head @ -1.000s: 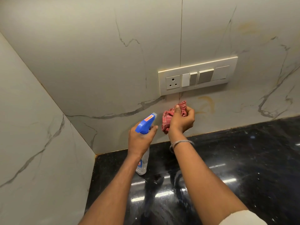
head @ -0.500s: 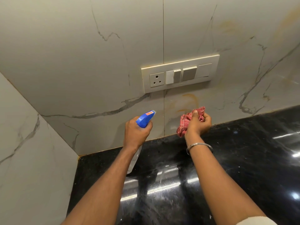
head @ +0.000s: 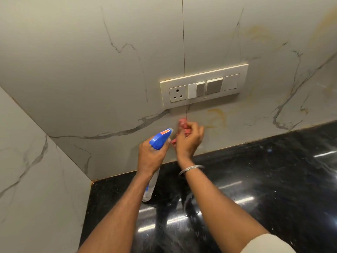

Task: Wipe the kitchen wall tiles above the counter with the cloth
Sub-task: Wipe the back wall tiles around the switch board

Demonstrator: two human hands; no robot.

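My right hand [head: 188, 141] grips a bunched red cloth [head: 183, 125] against the pale marble-veined wall tiles [head: 113, 73], just below the switch plate and on the tile joint. The cloth is blurred and mostly hidden by my fingers. A yellowish stain [head: 218, 117] marks the tile just right of the cloth. My left hand [head: 151, 156] holds a spray bottle with a blue trigger head [head: 160, 137], its nozzle close to the cloth; the clear bottle body [head: 150, 187] hangs below my wrist.
A cream switch plate [head: 204, 86] with a socket and switches sits on the wall above my hands. The glossy black counter [head: 264, 179] runs below the tiles. A side wall [head: 32, 170] closes the corner at left. More yellow stains [head: 259, 31] show upper right.
My right hand has swept the cloth leftward along the wall, from right of the tile joint to beside the spray nozzle. The left hand keeps holding the bottle in about the same spot.
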